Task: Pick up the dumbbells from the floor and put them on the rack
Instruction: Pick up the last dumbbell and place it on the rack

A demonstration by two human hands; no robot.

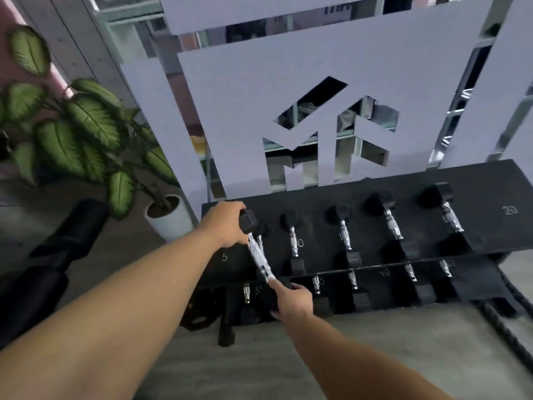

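Observation:
A small dumbbell (pixel 259 256) with black heads and a chrome handle is held over the left end of the black rack (pixel 375 184), beside the painted number 5. My left hand (pixel 226 225) grips its far head. My right hand (pixel 292 303) grips its near head at the rack's front rail. A second chrome handle shows just behind it in the same slot. Several other dumbbells (pixel 294 238) lie in the upper row, and more sit in the lower row (pixel 353 281).
A potted plant with large green leaves (pixel 86 131) in a white pot (pixel 170 220) stands left of the rack. A black padded bench part (pixel 52 255) lies at the far left. A thick black rope (pixel 501 327) trails on the grey floor at the right.

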